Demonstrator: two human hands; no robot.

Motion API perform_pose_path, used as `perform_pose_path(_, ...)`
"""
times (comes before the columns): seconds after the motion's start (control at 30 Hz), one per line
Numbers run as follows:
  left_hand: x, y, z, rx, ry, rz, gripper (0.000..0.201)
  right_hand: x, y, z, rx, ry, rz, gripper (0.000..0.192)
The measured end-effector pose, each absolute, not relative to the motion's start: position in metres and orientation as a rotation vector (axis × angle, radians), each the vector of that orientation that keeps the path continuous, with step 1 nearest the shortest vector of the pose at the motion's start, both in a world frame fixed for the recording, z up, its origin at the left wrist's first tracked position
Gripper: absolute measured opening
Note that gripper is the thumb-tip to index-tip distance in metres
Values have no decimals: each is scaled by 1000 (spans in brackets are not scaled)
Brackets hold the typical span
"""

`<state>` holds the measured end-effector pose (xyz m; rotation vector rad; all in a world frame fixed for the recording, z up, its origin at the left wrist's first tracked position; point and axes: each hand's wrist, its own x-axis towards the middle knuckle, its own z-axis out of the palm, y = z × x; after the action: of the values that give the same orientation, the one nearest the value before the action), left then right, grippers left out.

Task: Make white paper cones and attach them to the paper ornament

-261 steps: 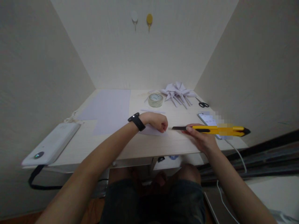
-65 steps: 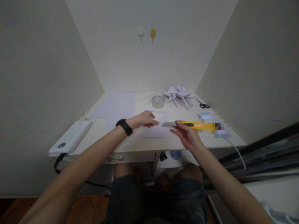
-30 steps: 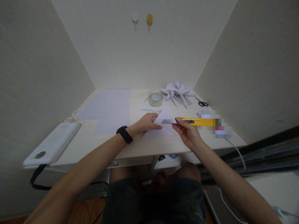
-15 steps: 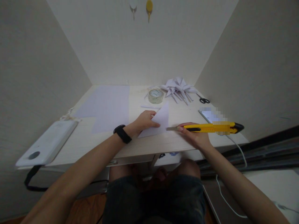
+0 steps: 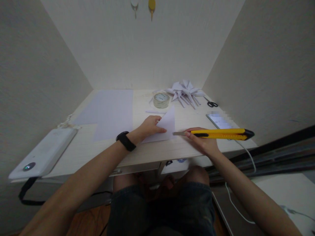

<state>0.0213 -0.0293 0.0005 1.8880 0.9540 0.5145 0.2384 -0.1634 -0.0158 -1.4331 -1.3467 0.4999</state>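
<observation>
Taking the held paper [image 5: 169, 124] as the centre of a clock face, the left hand's fingertips are hidden behind it, and whether the cutter's blade tip meets its three o'clock edge cannot be told. The near end of the phone [image 5: 218, 120], at three o'clock, is masked by the cutter; its screen is partly pixelated. The white hook [image 5: 134, 4] on the wall is cut off by the top edge.

The left hand [image 5: 151, 127] is closed in a pinch on the paper's nine o'clock side, thumb on the near face, tipping a flap up from the surface [image 5: 137, 156]. The right hand [image 5: 201, 140] is wrapped around the yellow cutter [image 5: 221, 133], its blade pointing to nine o'clock.

At five o'clock, under the surface, an open compartment [image 5: 190, 164] holds a dark object [image 5: 169, 162] and a bluish one [image 5: 181, 160], both too small to make out. On the surface lie a tape roll [image 5: 161, 101] towards twelve, folded paper pieces [image 5: 184, 91] at one, and scissors [image 5: 212, 104] at two.
</observation>
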Motion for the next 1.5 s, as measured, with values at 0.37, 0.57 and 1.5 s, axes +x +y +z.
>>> perform_pose_path(0.37,20,-28,2,1967,921,477,29,236,-166,-16,-1384,-1355,526,20)
perform_pose_path(0.57,21,-29,1,1952,942,502,30,237,-166,-16,-1385,-1349,510,18)
perform_pose_path(1.5,20,-28,5,2099,860,397,49,237,-168,-13,-1447,-1627,386,25)
